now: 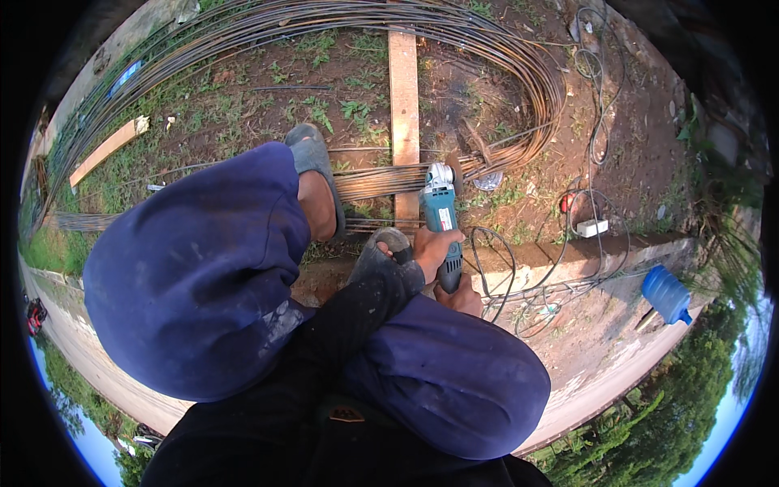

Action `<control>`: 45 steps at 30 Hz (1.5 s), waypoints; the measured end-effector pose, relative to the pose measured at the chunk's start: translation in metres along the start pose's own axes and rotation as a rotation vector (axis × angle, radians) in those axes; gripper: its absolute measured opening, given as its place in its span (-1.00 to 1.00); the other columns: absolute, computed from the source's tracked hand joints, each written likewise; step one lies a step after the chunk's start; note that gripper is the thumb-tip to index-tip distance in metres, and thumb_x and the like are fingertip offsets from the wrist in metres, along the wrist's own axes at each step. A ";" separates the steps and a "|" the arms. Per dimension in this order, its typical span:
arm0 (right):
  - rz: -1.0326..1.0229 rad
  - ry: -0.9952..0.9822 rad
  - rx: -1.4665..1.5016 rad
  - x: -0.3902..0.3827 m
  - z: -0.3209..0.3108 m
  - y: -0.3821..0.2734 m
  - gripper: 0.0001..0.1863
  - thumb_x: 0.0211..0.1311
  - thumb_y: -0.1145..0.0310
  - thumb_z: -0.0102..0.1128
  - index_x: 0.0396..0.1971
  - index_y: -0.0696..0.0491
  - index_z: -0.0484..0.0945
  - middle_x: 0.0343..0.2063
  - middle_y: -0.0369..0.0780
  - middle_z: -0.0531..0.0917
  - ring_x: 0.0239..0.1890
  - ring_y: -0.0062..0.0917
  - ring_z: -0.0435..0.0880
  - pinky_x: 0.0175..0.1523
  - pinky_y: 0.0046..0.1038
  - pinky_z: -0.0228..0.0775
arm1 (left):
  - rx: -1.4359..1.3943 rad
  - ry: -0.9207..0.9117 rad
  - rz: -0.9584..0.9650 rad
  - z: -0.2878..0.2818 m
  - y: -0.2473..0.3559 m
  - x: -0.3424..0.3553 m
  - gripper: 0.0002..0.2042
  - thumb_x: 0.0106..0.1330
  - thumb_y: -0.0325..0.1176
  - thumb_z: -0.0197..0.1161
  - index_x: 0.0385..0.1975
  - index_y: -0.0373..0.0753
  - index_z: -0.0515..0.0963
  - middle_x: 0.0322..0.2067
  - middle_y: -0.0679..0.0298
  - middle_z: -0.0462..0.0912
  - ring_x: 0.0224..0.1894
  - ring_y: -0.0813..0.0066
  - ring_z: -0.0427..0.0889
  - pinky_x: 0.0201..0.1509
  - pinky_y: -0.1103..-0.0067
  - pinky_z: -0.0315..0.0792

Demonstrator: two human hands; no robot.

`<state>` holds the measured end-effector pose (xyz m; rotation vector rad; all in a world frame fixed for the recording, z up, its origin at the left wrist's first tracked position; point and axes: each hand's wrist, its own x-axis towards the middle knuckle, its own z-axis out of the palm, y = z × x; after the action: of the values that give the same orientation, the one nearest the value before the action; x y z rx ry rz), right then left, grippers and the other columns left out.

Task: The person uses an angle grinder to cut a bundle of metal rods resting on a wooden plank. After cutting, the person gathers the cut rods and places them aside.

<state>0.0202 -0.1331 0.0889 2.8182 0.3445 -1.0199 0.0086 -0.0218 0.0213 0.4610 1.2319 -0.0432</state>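
My left hand (436, 248), at the end of a black sleeve, is wrapped round the body of a teal angle grinder (442, 217). Lower down, my right hand (462, 297) grips the dark rear end of the same grinder, its wrist partly hidden by my knee. The grinder's silver head points away from me, and its disc (456, 169) stands edge-on at the bundle of thin steel rods (373, 183). Whether the disc touches a rod I cannot tell. Under the rods lies a wooden plank (403, 97), running away from me.
My sandalled left foot (312, 158) rests by the rods. Long rods (535, 73) loop round at the far side. Cables (531, 300) trail on the right near a white socket box (592, 228) and a blue water bottle (667, 294). A wood offcut (105, 152) lies left.
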 end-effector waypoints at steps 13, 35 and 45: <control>0.063 -0.045 0.025 -0.016 0.006 0.017 -0.47 -0.10 0.11 0.38 -0.07 -0.05 0.51 -0.43 0.07 0.69 -0.30 0.02 0.71 -0.17 -0.04 0.52 | -0.059 -0.059 0.006 -0.005 -0.032 -0.004 -0.82 0.02 -0.38 0.37 -0.45 -0.33 0.58 -0.56 0.27 0.57 -0.54 0.48 0.54 -0.43 0.45 0.39; 0.023 0.012 0.029 -0.008 0.008 0.014 -0.50 -0.09 0.09 0.40 -0.13 -0.01 0.54 -0.47 0.07 0.69 -0.33 0.01 0.71 -0.18 -0.05 0.55 | -0.061 -0.031 0.048 -0.003 -0.031 0.004 -0.81 0.02 -0.34 0.39 -0.53 -0.35 0.58 -0.63 0.31 0.56 -0.62 0.53 0.54 -0.52 0.43 0.38; 0.033 -0.003 0.051 -0.005 0.003 0.006 -0.52 -0.08 0.13 0.41 -0.14 0.01 0.53 -0.42 0.05 0.71 -0.28 0.01 0.71 -0.16 -0.07 0.55 | -0.048 0.010 -0.006 -0.002 -0.018 0.002 -0.77 -0.04 -0.31 0.42 -0.47 -0.33 0.61 -0.53 0.28 0.60 -0.50 0.49 0.55 -0.39 0.47 0.38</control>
<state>0.0161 -0.1402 0.0903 2.8566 0.2740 -1.0404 0.0028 -0.0371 0.0133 0.4162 1.2412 -0.0160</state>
